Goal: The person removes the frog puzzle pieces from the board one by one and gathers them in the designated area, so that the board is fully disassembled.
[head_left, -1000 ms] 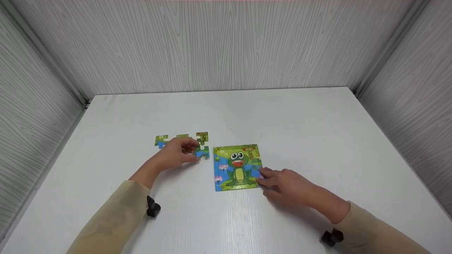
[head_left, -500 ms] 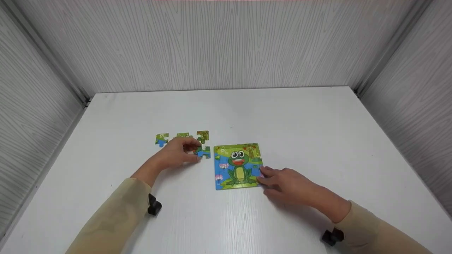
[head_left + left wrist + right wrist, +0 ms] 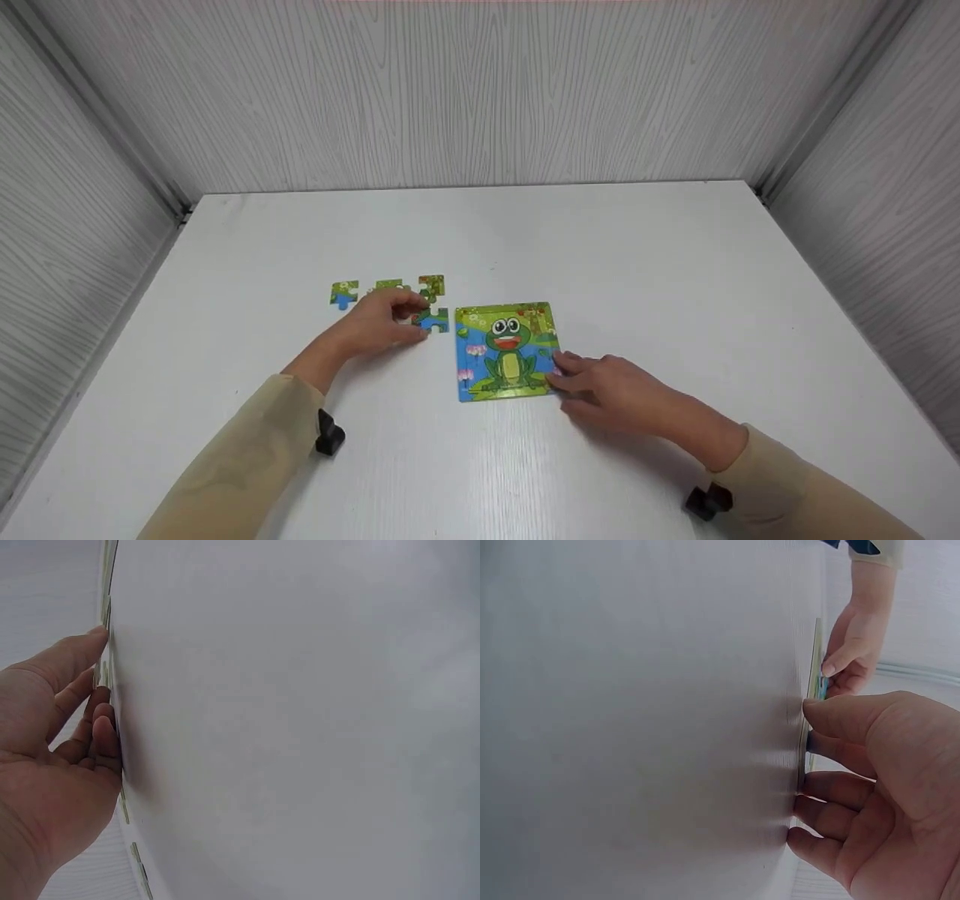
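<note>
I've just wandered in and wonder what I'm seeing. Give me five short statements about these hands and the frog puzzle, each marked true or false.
1. The right hand touches the frog board. True.
2. The loose puzzle pieces lie to the right of the frog board. False: they lie to its left.
3. The left hand is among the loose puzzle pieces. True.
4. The frog board stands upright. False: it lies flat on the white table.
5. Both sleeves are bright red. False: they are beige.
</note>
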### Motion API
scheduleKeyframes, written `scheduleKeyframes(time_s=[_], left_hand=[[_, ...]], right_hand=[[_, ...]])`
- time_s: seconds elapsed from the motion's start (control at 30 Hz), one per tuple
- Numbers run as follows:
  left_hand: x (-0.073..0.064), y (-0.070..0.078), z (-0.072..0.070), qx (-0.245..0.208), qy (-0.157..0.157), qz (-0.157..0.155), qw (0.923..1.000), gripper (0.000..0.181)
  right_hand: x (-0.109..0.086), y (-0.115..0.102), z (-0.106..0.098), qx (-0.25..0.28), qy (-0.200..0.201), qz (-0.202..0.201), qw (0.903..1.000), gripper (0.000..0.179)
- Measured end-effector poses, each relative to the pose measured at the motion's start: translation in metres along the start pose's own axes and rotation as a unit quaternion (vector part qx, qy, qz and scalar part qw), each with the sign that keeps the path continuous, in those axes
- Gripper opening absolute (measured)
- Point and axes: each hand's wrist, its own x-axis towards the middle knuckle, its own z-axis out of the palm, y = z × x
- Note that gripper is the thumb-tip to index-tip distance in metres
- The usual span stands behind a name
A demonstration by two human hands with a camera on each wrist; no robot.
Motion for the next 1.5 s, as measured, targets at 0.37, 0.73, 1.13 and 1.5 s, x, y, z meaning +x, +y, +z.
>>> scheduleKeyframes(time_s=[0.37, 0.73, 1.13, 1.5], left_hand=[[-0.001, 0.002, -0.001, 0.004, -0.005, -0.002, 1.0, 0.046], [-0.002, 0.001, 0.0, -0.006, 0.012, -0.014, 0.9998, 0.05], [0.005, 0.038, 0.013, -0.003, 0.024, 0.058, 0.998, 0.045], [0.017, 0.071, 0.039, -0.012, -0.052, 0.098, 0.9938, 0.047]], right_hand=[[0.0, 0.0, 0.0, 0.0, 0.0, 0.001, 1.0, 0.047], [0.001, -0.002, 0.0, 0.001, 0.0, 0.002, 1.0, 0.045], [-0.001, 0.0, 0.0, 0.004, 0.0, 0.002, 1.0, 0.046], [0.0, 0.0, 0.0, 0.003, -0.002, 0.004, 1.0, 0.047]])
